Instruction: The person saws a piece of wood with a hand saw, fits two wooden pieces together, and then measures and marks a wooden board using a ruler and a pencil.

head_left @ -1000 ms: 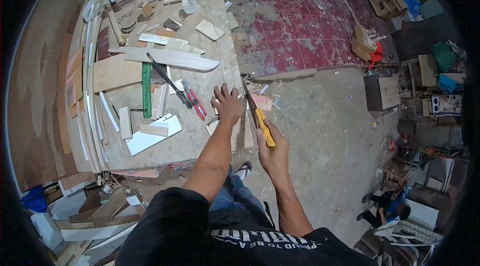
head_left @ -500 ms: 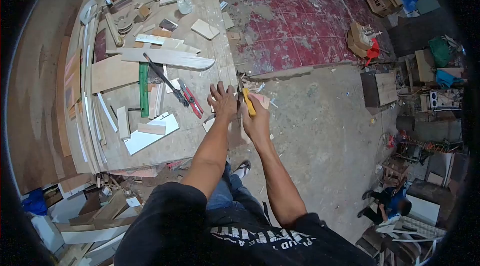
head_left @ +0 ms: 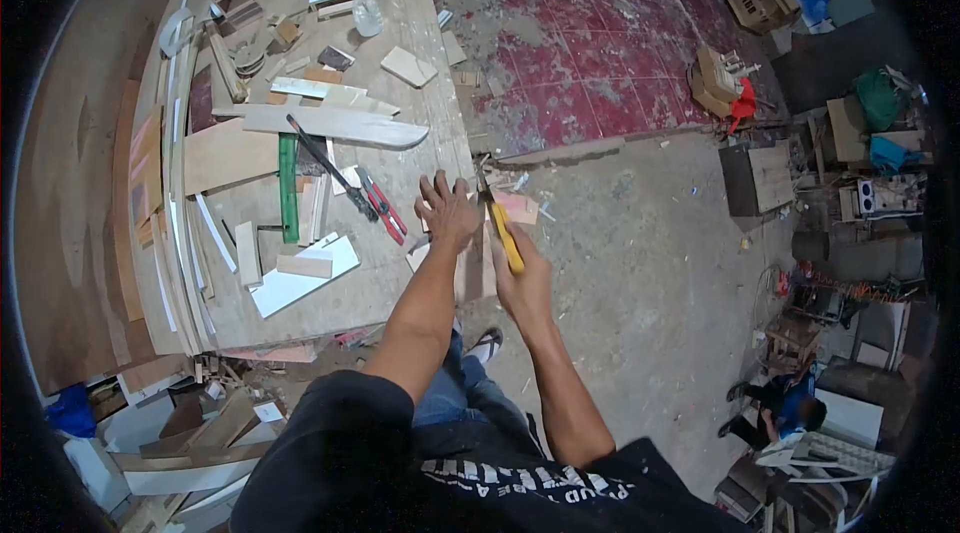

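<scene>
Both arms stretch forward from the black-shirted body toward the near right corner of the workbench (head_left: 385,278). The right hand (head_left: 522,281) sits just off the bench's right edge. It is closed in a fist around the lower end of a saw (head_left: 500,225), wrist straight, knuckles turned outward. The saw has a yellow grip and a thin dark blade that slants up and away along the bench edge. The left hand (head_left: 448,211) lies a little farther in, over the bench corner, palm down and fingers spread wide, gripping nothing. It presses on a small board (head_left: 473,268) that overhangs the bench edge, just beside the blade. Farther onto the bench lie red-handled pliers (head_left: 386,206), then a green straightedge (head_left: 288,188), and beyond them a long pale plank (head_left: 330,123) lies crosswise.
</scene>
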Tool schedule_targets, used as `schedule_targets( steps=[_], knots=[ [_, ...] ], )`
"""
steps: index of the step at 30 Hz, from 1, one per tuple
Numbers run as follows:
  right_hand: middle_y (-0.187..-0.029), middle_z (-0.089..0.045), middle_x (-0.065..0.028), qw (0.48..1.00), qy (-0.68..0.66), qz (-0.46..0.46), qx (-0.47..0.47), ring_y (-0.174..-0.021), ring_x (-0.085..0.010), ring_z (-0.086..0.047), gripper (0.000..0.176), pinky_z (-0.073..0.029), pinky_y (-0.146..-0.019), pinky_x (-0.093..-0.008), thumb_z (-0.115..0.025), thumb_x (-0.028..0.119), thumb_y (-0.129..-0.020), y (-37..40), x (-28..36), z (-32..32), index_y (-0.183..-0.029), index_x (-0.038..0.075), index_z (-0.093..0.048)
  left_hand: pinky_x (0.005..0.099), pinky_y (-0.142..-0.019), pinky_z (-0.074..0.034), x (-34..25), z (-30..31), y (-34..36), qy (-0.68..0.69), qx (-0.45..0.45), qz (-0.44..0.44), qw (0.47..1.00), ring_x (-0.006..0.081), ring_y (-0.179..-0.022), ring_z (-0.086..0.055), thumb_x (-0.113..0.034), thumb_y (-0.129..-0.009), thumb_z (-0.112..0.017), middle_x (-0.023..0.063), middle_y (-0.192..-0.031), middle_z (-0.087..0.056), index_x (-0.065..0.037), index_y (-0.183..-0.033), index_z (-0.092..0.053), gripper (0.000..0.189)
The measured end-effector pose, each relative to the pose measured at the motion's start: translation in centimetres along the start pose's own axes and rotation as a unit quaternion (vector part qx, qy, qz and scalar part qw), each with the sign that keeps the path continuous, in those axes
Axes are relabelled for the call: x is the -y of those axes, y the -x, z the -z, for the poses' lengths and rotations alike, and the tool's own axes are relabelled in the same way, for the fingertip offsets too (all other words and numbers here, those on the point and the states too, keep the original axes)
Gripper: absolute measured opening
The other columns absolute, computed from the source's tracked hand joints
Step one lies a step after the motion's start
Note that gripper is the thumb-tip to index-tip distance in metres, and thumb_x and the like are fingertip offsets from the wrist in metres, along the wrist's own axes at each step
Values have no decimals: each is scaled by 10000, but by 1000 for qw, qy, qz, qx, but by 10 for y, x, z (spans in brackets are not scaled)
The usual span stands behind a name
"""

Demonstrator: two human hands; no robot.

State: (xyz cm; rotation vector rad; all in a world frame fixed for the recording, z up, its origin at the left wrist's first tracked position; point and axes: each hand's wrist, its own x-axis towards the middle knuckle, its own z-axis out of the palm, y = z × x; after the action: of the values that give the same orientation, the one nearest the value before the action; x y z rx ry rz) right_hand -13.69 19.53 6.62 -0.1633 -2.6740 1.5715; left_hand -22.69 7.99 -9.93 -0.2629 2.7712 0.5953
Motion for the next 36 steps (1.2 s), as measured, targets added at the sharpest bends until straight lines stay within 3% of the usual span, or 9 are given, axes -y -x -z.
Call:
schedule_targets(
  steps=[3,10,12,19,24,28,30,33,36],
  knots=[
    [-1093,-698,-293,1000,-17,3,-15,-1016,-344,-721,383,-545,-835,-384,-673,151,-946,32,24,22,-1261,-60,-617,706,-1111,-124,-2,7,0,4,4,4,1000,531,-1489,-69,-386,-934,-561,228,-1595,-223,-105,-1360,-509,513],
    [-1067,-664,-345,1000,1,-26,3,-1022,-439,-693,409,-551,-801,-441,-658,152,-948,4,-8,-7,-1302,-43,-602,691,-1114,-113,4,-1,10,17,9,-4,1000,510,-1498,-34,-418,-948,-552,221,-1603,-207,-95,-1345,-520,513],
    [-1133,-695,-288,1000,0,21,-20,-1006,-343,-721,382,-540,-863,-369,-652,168,-961,34,8,19,-1264,-62,-618,689,-1115,-112,-2,6,3,30,4,7,1000,508,-1499,-25,-429,-950,-546,220,-1602,-206,-96,-1348,-512,521],
    [-1156,-692,-287,1000,-7,-18,9,-1071,-307,-710,371,-539,-897,-368,-652,121,-958,-21,-8,-22,-1278,-62,-614,691,-1116,-110,5,1,-5,-4,-5,-26,1000,502,-1507,-23,-428,-955,-526,227,-1617,-190,-103,-1363,-490,523],
    [-1100,-689,-313,1000,-8,2,-12,-1046,-361,-714,384,-544,-861,-385,-638,159,-961,42,22,24,-1279,-56,-612,706,-1113,-125,-5,11,4,0,32,8,999,511,-1505,-15,-396,-965,-529,227,-1619,-185,-113,-1368,-481,495],
    [-1091,-665,-340,1000,4,-13,5,-1059,-464,-666,414,-545,-845,-435,-638,198,-966,2,14,-2,-1268,-83,-603,710,-1111,-130,4,-4,-3,4,15,-2,1000,517,-1503,-13,-406,-947,-546,227,-1616,-188,-107,-1368,-479,521],
    [-1099,-666,-346,1000,3,-6,10,-1069,-451,-676,407,-548,-862,-431,-643,184,-966,-34,0,-26,-1271,-84,-606,712,-1109,-132,3,-2,1,-4,21,-7,1000,518,-1502,-17,-419,-942,-551,227,-1612,-195,-106,-1368,-481,533],
    [-1079,-694,-310,998,18,-64,14,-1055,-347,-714,393,-536,-895,-382,-658,145,-953,3,16,7,-1266,-88,-615,718,-1106,-139,-2,7,3,1,22,-6,1000,518,-1500,-25,-441,-932,-563,226,-1605,-202,-104,-1368,-485,558],
    [-1110,-689,-312,999,-28,-17,-12,-1060,-352,-709,402,-532,-893,-380,-652,182,-962,41,33,31,-1263,-83,-617,724,-1103,-145,-1,5,-2,-1,9,2,1000,519,-1497,-43,-447,-942,-558,222,-1602,-203,-101,-1366,-490,552]
  ],
)
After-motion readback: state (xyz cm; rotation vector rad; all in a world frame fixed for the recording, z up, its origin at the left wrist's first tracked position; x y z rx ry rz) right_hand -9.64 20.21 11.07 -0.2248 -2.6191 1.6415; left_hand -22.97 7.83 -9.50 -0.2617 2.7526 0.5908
